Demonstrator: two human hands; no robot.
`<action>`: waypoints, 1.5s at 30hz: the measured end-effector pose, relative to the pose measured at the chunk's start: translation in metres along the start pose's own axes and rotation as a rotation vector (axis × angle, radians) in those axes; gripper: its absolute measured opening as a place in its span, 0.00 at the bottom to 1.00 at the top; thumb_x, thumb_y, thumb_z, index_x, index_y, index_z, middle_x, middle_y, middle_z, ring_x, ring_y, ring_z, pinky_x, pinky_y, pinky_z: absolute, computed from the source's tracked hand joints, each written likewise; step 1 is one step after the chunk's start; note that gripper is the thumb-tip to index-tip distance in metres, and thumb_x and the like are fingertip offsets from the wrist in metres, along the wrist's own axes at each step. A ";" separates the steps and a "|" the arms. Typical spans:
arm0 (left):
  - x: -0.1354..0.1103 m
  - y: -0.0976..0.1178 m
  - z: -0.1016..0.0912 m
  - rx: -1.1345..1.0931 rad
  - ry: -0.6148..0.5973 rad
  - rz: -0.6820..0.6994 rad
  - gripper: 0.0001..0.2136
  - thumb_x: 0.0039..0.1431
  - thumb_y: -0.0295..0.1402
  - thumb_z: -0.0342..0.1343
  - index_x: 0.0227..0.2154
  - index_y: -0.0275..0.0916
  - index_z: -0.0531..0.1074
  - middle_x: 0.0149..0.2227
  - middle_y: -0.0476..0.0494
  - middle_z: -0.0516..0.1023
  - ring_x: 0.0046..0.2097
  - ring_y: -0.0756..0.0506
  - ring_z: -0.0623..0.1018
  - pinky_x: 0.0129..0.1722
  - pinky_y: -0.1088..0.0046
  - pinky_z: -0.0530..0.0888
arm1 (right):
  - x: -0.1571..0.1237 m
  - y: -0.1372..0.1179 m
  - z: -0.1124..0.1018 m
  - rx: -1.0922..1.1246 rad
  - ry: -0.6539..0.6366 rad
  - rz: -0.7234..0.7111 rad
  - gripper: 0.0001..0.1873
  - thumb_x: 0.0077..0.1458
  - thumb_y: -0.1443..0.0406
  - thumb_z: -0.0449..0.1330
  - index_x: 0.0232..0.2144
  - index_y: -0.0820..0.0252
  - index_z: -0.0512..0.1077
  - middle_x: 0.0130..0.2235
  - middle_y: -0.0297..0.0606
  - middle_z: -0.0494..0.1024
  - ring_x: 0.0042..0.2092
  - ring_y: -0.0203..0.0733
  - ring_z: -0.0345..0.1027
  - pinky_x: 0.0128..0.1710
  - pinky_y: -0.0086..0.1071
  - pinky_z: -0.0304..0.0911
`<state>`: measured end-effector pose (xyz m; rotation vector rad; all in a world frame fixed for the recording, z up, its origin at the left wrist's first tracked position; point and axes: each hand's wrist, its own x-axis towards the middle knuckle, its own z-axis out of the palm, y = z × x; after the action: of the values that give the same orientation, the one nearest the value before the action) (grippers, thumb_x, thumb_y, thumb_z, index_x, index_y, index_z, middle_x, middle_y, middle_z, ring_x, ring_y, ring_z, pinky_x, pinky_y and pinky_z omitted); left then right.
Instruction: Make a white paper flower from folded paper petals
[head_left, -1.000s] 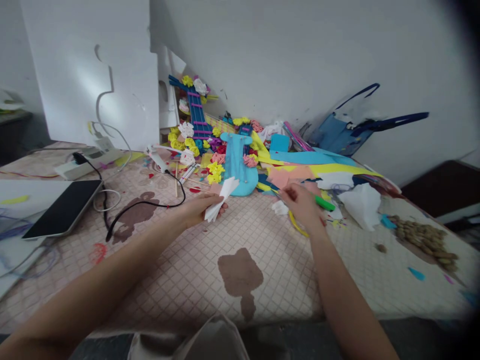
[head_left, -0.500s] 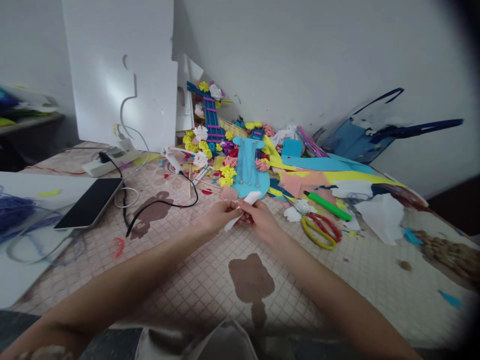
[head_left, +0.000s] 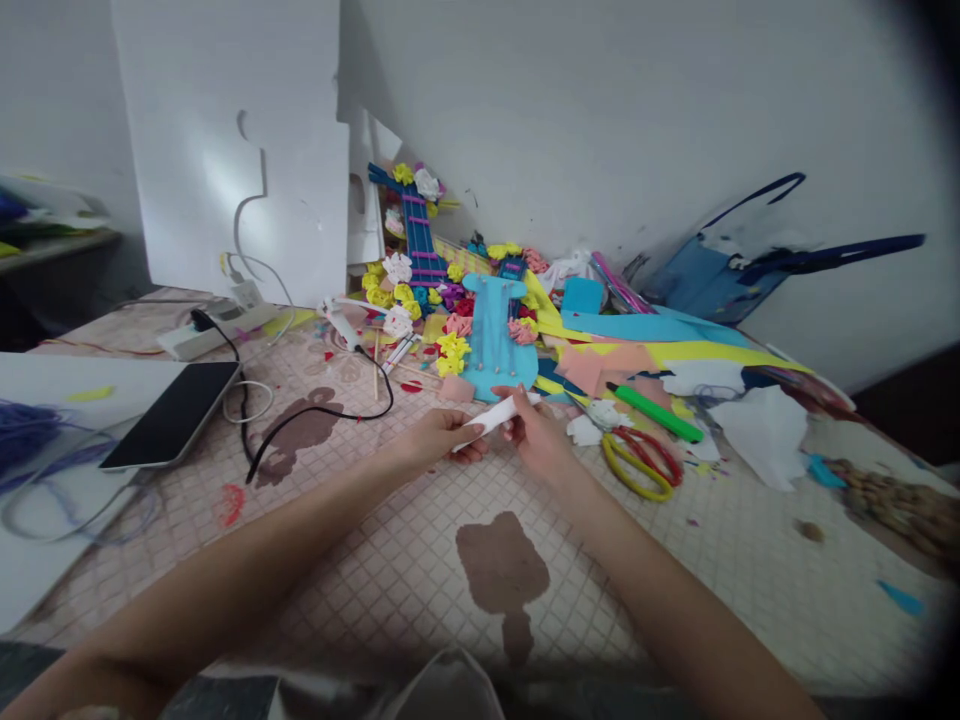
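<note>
A narrow strip of white crepe-like paper [head_left: 495, 416] stretches at a slant between my two hands, low over the table. My left hand [head_left: 446, 435] is closed on its lower left end, thumb on top. At the upper right end, the fingers of my right hand [head_left: 531, 425] pinch the paper. Just beyond it lies a light blue cut-out piece [head_left: 493, 335] with a rounded base and small pins or beads on it. Yellow crumpled paper flowers [head_left: 453, 355] sit along its left side.
Scissors [head_left: 637, 465] with red and yellow handles and a green marker [head_left: 656, 412] lie to the right. At left are a phone [head_left: 172, 415], a black cable [head_left: 319, 405] and a power strip [head_left: 214, 335]. A glue gun [head_left: 341, 325] rests further back. A blue bag [head_left: 724, 275] leans on the wall.
My right hand has moved slightly right and up, away from my left. More of the white paper strip now shows between them, lying flatter. The view has shifted a little.
</note>
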<state>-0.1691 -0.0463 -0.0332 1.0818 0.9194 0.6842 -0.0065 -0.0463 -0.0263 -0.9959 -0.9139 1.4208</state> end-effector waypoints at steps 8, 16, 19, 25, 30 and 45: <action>-0.006 0.006 0.004 0.167 -0.041 0.077 0.22 0.46 0.51 0.60 0.29 0.32 0.72 0.23 0.48 0.74 0.22 0.54 0.70 0.20 0.81 0.61 | -0.010 0.013 0.004 -0.104 -0.030 0.034 0.18 0.41 0.53 0.66 0.22 0.64 0.72 0.16 0.28 0.65 0.19 0.29 0.55 0.18 0.26 0.51; -0.011 0.009 0.003 0.163 -0.044 0.042 0.22 0.46 0.52 0.59 0.26 0.34 0.68 0.21 0.48 0.74 0.22 0.52 0.72 0.21 0.80 0.65 | -0.015 0.015 -0.001 -0.165 0.061 0.035 0.22 0.50 0.49 0.59 0.29 0.64 0.74 0.18 0.29 0.65 0.20 0.29 0.56 0.19 0.26 0.51; -0.011 0.009 0.000 0.153 -0.075 -0.001 0.23 0.46 0.53 0.58 0.28 0.34 0.68 0.22 0.48 0.75 0.22 0.52 0.73 0.21 0.78 0.68 | -0.014 0.016 -0.006 -0.198 0.096 0.017 0.21 0.52 0.49 0.58 0.31 0.62 0.74 0.18 0.29 0.64 0.20 0.30 0.55 0.19 0.26 0.50; -0.005 0.000 -0.008 0.203 -0.137 0.030 0.24 0.48 0.55 0.55 0.27 0.35 0.65 0.24 0.47 0.74 0.21 0.53 0.71 0.21 0.79 0.67 | -0.015 0.017 -0.006 -0.077 0.088 0.082 0.20 0.50 0.49 0.60 0.35 0.60 0.73 0.19 0.28 0.64 0.21 0.31 0.56 0.21 0.26 0.52; -0.006 0.008 -0.014 0.409 -0.142 0.046 0.20 0.58 0.50 0.46 0.28 0.35 0.66 0.24 0.47 0.73 0.22 0.53 0.69 0.21 0.79 0.64 | -0.017 0.027 -0.008 -0.152 -0.025 0.183 0.20 0.48 0.51 0.62 0.22 0.61 0.67 0.18 0.30 0.65 0.22 0.31 0.58 0.22 0.26 0.54; -0.008 0.046 -0.101 1.443 0.751 -0.034 0.10 0.56 0.29 0.48 0.39 0.31 0.68 0.34 0.34 0.75 0.32 0.42 0.75 0.29 0.70 0.66 | -0.017 0.026 -0.012 -0.525 -0.231 0.206 0.21 0.50 0.47 0.58 0.28 0.60 0.70 0.17 0.29 0.66 0.18 0.32 0.58 0.18 0.28 0.53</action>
<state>-0.2635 0.0061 -0.0065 2.0860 2.2300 0.2988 -0.0034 -0.0653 -0.0532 -1.3607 -1.4358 1.5232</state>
